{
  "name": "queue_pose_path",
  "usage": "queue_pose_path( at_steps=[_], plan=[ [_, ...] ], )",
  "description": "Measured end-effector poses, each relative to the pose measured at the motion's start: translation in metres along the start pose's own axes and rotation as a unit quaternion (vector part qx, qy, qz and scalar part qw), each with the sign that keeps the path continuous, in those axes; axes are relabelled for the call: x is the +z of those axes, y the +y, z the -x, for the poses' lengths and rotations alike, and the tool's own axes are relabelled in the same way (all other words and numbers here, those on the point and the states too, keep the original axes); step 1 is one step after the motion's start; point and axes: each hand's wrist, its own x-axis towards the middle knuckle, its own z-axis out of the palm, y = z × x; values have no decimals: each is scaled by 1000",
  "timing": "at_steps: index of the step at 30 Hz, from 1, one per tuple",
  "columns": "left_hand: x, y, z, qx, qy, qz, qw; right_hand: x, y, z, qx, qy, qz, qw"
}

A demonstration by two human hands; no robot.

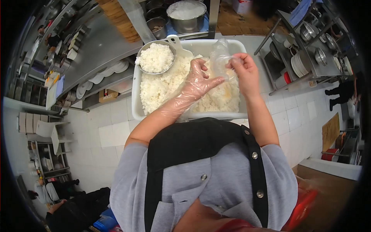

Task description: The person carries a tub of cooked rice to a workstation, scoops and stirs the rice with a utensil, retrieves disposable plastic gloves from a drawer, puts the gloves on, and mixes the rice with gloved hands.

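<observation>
My left hand [199, 82] wears a clear plastic glove and hovers over the rice, its fingers bent and its thumb apart. Bare, my right hand [245, 72] pinches the edge of a loose clear plastic glove [219, 58], which hangs between both hands. Under them, a large white tub [135, 91] holds cooked white rice [162, 94], with a yellowish patch towards the right. A metal bowl [140, 69] heaped with rice rests at the tub's back left corner. Beside it lies a white rice paddle [177, 45], its handle pointing away from me.
At the left runs a steel counter [102, 36] with plates on its lower shelf. Metal pots [188, 25] stand behind the tub. A steel rack [309, 63] with bowls and plates is on the right. Other people [342, 92] are at the far right and lower left.
</observation>
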Motion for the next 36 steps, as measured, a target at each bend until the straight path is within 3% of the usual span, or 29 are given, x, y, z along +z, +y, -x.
queue_pose_path(
  at_steps=[2,3,4,6,7,11,14,16,17,18,20,21,22,23,24,25,26,27,28,29,30,32,36],
  plan=[
    [-7,-9,-6,27,56,14,998,13,4,13,-64,-40,124,989],
    [-11,-16,-11,55,105,29,993,15,6,17,-143,-95,198,965],
    [-16,-26,-16,57,107,26,992,19,1,21,-145,-97,195,965],
    [-30,-37,-22,121,152,54,979,28,-11,28,-308,-167,370,860],
    [-34,-37,-20,103,153,102,978,26,-8,27,-340,-150,405,835],
    [-46,-35,-15,95,138,116,979,27,-5,15,-302,-73,454,835],
    [-45,-36,-15,81,153,114,978,40,-24,29,-243,-21,399,884],
    [-45,-25,-11,80,188,9,979,42,-30,44,-340,-140,384,847],
    [-45,-19,-8,78,190,9,979,44,-31,49,-342,-209,396,826],
    [-45,-11,-5,87,183,-16,979,47,-27,51,-342,-211,396,826],
    [-44,-7,0,99,174,-40,979,50,-10,54,-205,-218,445,844],
    [-43,-7,1,168,194,-84,963,49,-4,55,-207,-215,445,844],
    [-43,-8,2,237,212,-127,940,48,2,54,-98,-202,429,875],
    [-44,-8,3,240,211,-126,939,48,8,54,13,-186,407,894],
    [-45,-9,5,323,213,-173,906,46,17,53,11,-185,408,894],
    [-45,-10,7,401,212,-217,864,45,27,52,-8,-166,305,938],
    [-46,-9,10,401,213,-216,864,44,31,51,-26,-145,198,969],
    [-47,-8,13,450,177,-229,844,46,28,50,-27,-146,199,969],
    [-48,-6,16,498,141,-242,821,49,23,49,39,-117,28,992],
    [-45,-3,20,497,131,-229,826,51,21,48,105,-84,-144,981],
    [-43,-3,22,496,134,-229,827,50,24,45,106,-86,-141,981],
    [-40,-4,26,494,130,-221,831,48,34,37,139,-44,-271,951],
    [-38,-16,31,492,106,-211,838,57,34,32,164,2,-296,941]
  ],
)
